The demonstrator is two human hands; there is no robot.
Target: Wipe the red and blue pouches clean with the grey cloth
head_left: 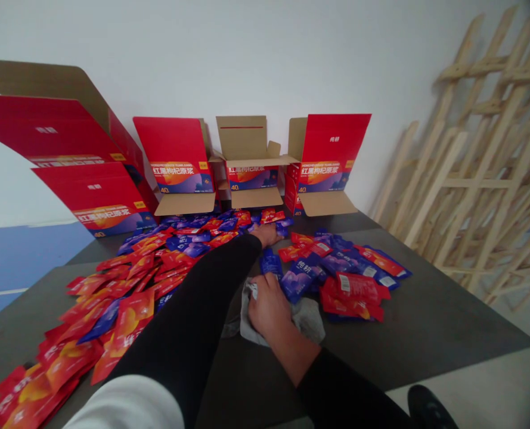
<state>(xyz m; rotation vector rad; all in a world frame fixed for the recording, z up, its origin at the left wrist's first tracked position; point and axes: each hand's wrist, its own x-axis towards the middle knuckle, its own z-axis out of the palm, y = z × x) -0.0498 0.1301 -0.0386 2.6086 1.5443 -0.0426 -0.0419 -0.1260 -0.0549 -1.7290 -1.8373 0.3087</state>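
My right hand [271, 307] is closed on a crumpled grey cloth [308, 319] on the dark tabletop, bunching part of it under the fingers. Farther off, my left hand [267, 235] reaches in among blue and red sachets, touching them; its fingers are partly hidden, so I cannot tell whether it grips one. Just beyond the cloth lies a blue sachet [270, 263], between both hands. To the right is a loose heap of blue sachets [301, 275] and red sachets [354, 295]. A larger spread of mostly red sachets [133, 319] covers the left side, partly behind my left sleeve.
Several open red cartons stand along the back: a left carton [104, 199], a second carton [182, 164], a middle carton [253, 177] and a right carton [325, 161]. Wooden frames [474, 185] lean against the wall beyond the table's [452, 328] right edge.
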